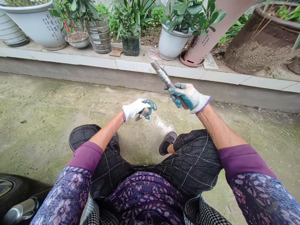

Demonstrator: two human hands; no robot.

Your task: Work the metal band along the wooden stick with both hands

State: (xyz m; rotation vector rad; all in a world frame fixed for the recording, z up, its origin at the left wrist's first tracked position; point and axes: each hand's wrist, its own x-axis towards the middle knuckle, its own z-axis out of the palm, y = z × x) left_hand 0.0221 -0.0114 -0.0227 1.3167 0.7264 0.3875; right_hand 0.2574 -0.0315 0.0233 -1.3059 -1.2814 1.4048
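Note:
My left hand, in a white knit glove with a green rubber palm, grips a short brown handle with a metal ring near its middle. The handle's far end is hidden inside my fingers. My right hand, in a matching glove, holds a slim brown rod tilted up and away from me. A section of the rod near its upper end is wound with silvery wire. The two hands are apart, above my knees, and neither touches the other's object.
A mossy concrete floor with a pale, whitish patch lies ahead of my feet. Beyond it stands a low tiled ledge carrying several potted plants. A dark vehicle wheel sits at the lower left, beside my knee.

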